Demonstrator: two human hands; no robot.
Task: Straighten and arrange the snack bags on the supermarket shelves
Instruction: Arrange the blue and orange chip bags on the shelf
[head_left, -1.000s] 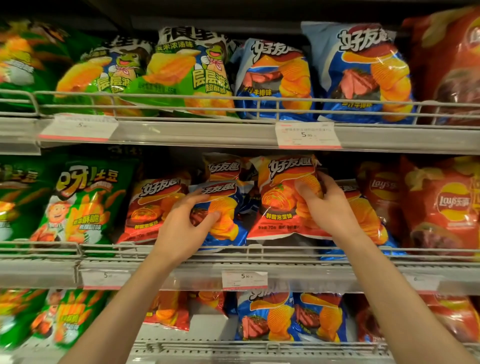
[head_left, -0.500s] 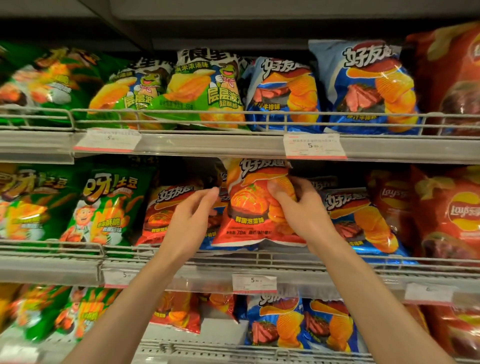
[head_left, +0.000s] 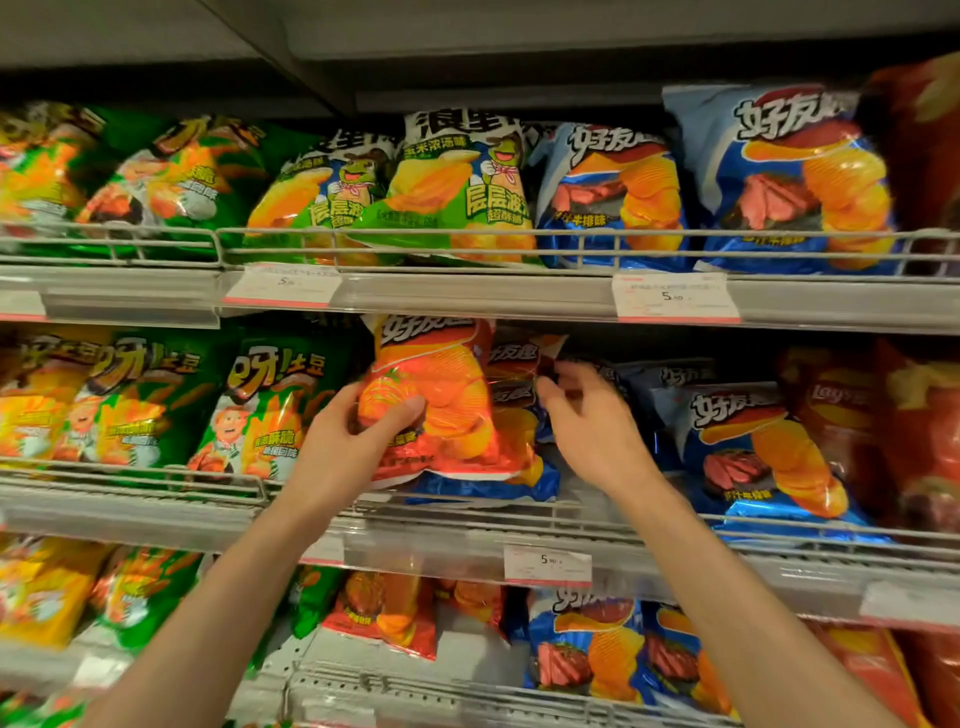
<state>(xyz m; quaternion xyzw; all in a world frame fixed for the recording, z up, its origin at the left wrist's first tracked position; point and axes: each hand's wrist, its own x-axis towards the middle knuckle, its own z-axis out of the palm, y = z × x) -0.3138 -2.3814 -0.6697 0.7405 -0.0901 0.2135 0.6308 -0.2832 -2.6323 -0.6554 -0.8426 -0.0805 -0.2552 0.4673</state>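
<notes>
From my seat I see two bare forearms, no sleeves anywhere up to the frame edge. My left hand (head_left: 340, 441) and right hand (head_left: 592, 428) wear no gloves, rings, watch or bands; both wrists are slim and unmarked.

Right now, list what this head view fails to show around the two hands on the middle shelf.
- Bags behind the red-orange chip bag: hidden by it in the head view.
- Right hand: fingertips blurred among dark bags; grip unreadable.
- Price tag: small print too tiny.
- Red Lay's bags: blurred, cut off at the right edge.
- Left hand: its palm covers the bag's lower left corner.
</notes>
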